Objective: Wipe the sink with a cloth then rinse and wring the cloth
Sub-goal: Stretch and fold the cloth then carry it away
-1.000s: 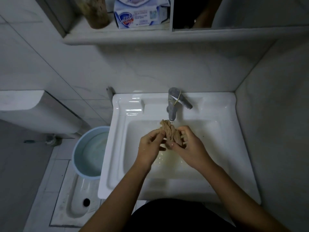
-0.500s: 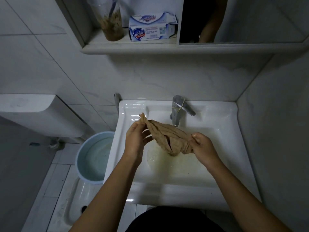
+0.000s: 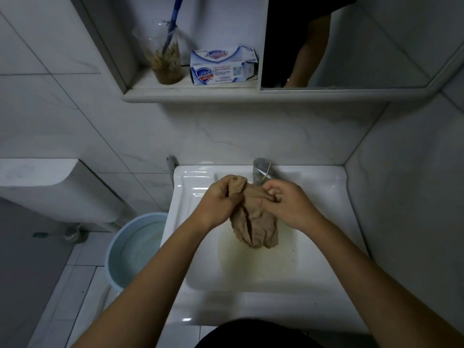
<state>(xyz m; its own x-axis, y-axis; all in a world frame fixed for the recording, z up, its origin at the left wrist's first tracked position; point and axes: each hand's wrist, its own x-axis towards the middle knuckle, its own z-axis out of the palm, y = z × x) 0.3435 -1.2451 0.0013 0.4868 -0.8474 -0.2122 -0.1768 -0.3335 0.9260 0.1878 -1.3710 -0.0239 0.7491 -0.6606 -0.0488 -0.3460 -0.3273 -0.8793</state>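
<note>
A wet tan cloth point(image 3: 254, 222) hangs bunched over the basin of the white sink point(image 3: 334, 202). My left hand point(image 3: 218, 204) grips its upper left end, near the sink's back rim. My right hand point(image 3: 288, 204) pinches the cloth's upper right part, just in front of the metal tap point(image 3: 261, 170). The cloth's lower folds dangle above yellowish water pooled on the basin floor point(image 3: 266, 267). No stream from the tap is visible.
A shelf point(image 3: 190, 95) above holds a soap box point(image 3: 221, 67) and a plastic cup with a toothbrush point(image 3: 164, 59). A mirror point(image 3: 351, 41) is to the right. A blue bucket of water point(image 3: 135, 247) stands on the floor to the left, below a white cistern point(image 3: 50, 187).
The cloth went from twisted tight under the tap to spread between my hands, and now hangs gathered. Both hands have come closer together and nearer the tap. The camera tilted upward.
</note>
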